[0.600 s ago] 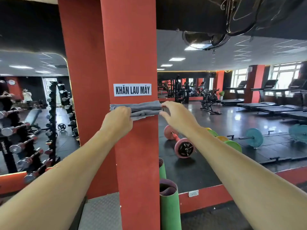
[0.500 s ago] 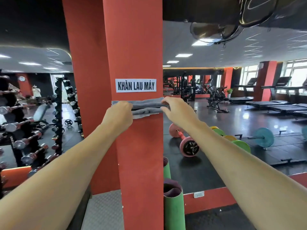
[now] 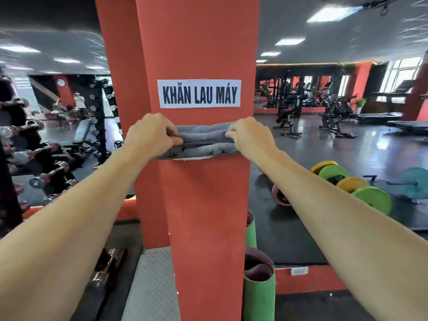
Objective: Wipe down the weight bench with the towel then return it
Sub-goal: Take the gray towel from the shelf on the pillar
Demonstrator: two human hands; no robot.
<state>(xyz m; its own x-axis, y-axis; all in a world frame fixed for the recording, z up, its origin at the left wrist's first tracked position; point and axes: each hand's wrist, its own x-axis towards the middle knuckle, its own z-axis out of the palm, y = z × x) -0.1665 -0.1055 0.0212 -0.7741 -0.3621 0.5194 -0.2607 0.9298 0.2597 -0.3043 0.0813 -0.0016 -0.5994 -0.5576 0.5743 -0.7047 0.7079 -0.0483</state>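
Note:
A folded grey towel (image 3: 203,140) lies across a small holder on the front of a red pillar (image 3: 203,205), just under a white paper sign (image 3: 199,93) with black lettering. My left hand (image 3: 150,134) grips the towel's left end, fingers curled over the top fold. My right hand (image 3: 249,135) pinches its right end. Both arms reach straight forward at chest height. No weight bench for wiping is close by; benches show only far off.
Rolled green mats (image 3: 259,286) stand at the pillar's right foot. Coloured barbell plates (image 3: 370,198) lie on the black floor to the right. A dumbbell rack (image 3: 46,172) shows in the mirror to the left. Machines and benches (image 3: 335,117) stand far back.
The view has moved closer to the pillar. Both hands have shifted inward along the towel and closed tighter, bunching it between them.

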